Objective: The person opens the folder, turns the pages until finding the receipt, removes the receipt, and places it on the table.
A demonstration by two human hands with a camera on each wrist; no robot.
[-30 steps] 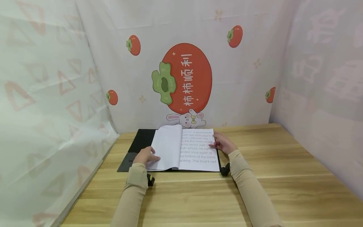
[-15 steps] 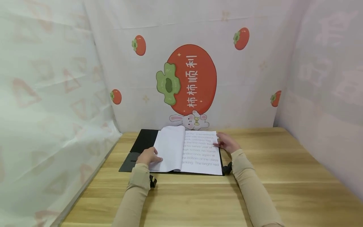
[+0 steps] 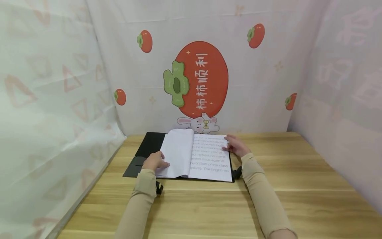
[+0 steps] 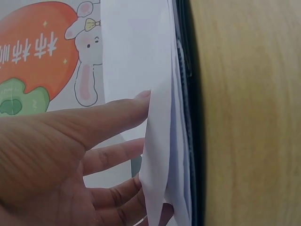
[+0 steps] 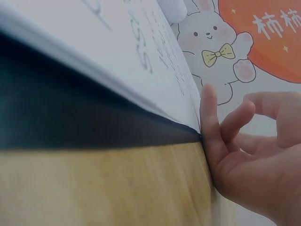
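A black folder (image 3: pixel 147 145) lies spread on the table, holding white sheets. Its right-hand page (image 3: pixel 209 159) carries large printed English text; the turned page (image 3: pixel 176 156) on the left is blank and bulges near the middle. My left hand (image 3: pixel 154 160) holds the outer lower part of the turned sheets. In the left wrist view its thumb (image 4: pixel 127 113) lies on the paper while the other fingers reach behind the sheet's edge. My right hand (image 3: pixel 237 146) rests at the right edge of the folder, fingers loosely bent, one fingertip against the edge in the right wrist view.
The folder lies toward the back of a wooden table (image 3: pixel 197 205). Behind it hangs a white cloth (image 3: pixel 253 83) printed with persimmons and a rabbit. Pale cloth walls stand at left and right. Each wrist wears a small black camera.
The head view has shifted slightly. Both hands keep nearly the same places on the folder, and the pages look much as before.
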